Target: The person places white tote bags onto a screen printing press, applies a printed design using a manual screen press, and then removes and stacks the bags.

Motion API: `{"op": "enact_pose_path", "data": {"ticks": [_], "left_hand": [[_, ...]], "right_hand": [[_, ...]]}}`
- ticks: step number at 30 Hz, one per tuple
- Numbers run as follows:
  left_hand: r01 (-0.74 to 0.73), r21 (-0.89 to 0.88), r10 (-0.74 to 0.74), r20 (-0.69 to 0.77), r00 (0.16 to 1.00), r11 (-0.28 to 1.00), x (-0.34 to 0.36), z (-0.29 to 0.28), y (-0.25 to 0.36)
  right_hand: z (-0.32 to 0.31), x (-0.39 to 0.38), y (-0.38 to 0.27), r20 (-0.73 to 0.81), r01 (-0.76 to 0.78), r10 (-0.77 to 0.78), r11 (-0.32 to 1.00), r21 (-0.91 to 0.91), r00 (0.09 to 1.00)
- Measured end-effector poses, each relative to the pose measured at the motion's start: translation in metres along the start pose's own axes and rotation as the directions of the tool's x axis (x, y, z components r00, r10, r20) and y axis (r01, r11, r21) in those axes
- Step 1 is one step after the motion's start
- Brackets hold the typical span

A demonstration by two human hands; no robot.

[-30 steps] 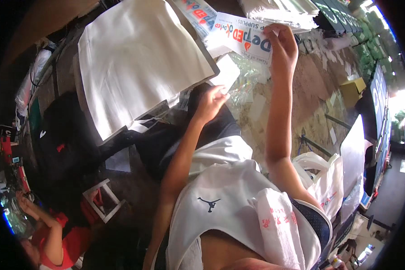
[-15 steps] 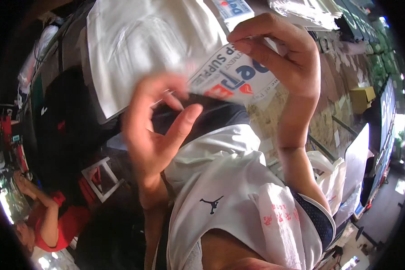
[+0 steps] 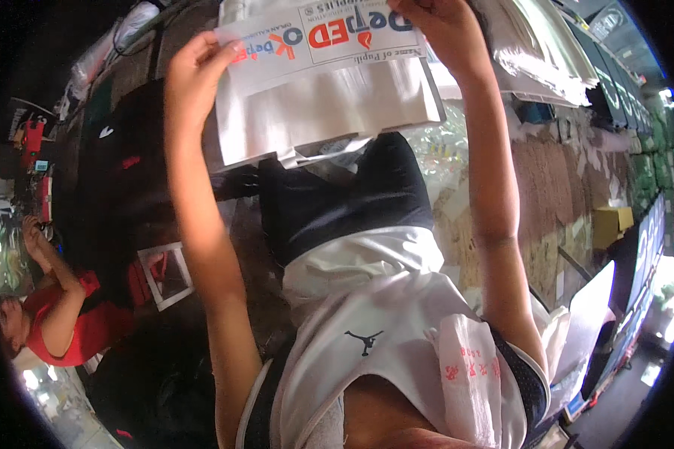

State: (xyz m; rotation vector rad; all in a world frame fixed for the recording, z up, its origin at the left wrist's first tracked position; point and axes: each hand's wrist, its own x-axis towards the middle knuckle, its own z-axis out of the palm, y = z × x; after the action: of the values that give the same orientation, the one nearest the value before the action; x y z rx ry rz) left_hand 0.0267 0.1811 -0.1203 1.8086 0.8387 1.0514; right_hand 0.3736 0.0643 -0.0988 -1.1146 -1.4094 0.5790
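Note:
A thin whitish printed sheet (image 3: 284,63) with red and blue lettering is stretched between my hands at the top of the head view. My left hand (image 3: 195,75) pinches its left end between thumb and fingers. At its upper right, my right hand (image 3: 453,37) is closed on the other end, the fingertips partly cut off by the picture's edge. Under the sheet lies a flat white piece (image 3: 329,108), smooth and slightly creased, with a dark edge on the right. Strap-like white strips show along its near edge, above my dark shorts. I cannot tell whether the sheet touches it.
A stack of white sheets (image 3: 539,56) stands at the far right. A person in a red top (image 3: 82,322) is at the left, near a white rectangular frame (image 3: 157,295). Off to the right are a yellowish box (image 3: 612,224) and a pale panel (image 3: 588,307).
Both hands have moved farther from my body and apart, drawing the printed sheet out flat over the white piece. My left hand, blurred with fingers apart before, now grips the sheet's left end.

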Motion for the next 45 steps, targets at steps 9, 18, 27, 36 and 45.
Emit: {"op": "enact_pose_path", "data": {"ticks": [9, 18, 27, 36, 45], "left_hand": [[0.109, 0.156, -0.1, -0.07, 0.993, 0.982, 0.035, -0.02, -0.046], [0.079, 0.628, -0.036, -0.08, 0.996, 0.775, 0.036, 0.031, -0.055], [-0.048, 0.799, 0.228, -0.114, 0.967, 0.6, 0.031, 0.022, -0.082], [-0.305, 0.634, 0.359, 0.045, 0.932, 0.711, -0.021, 0.068, -0.016], [-0.345, 0.764, 0.194, 0.285, 0.939, 0.545, -0.028, 0.095, -0.042]], "right_hand": [[0.021, 0.063, 0.045, 0.021, -0.114, 0.135, 0.903, -0.415, 0.991], [0.008, 0.035, 0.102, 0.028, -0.051, 0.099, 0.711, -0.701, 0.995], [0.027, 0.029, 0.087, 0.207, 0.287, -0.208, 0.512, -0.81, 0.956], [0.026, 0.002, 0.028, 0.175, 0.246, -0.177, 0.579, -0.778, 0.969], [0.025, -0.019, -0.071, 0.213, 0.379, -0.316, 0.71, -0.593, 0.925]]}}
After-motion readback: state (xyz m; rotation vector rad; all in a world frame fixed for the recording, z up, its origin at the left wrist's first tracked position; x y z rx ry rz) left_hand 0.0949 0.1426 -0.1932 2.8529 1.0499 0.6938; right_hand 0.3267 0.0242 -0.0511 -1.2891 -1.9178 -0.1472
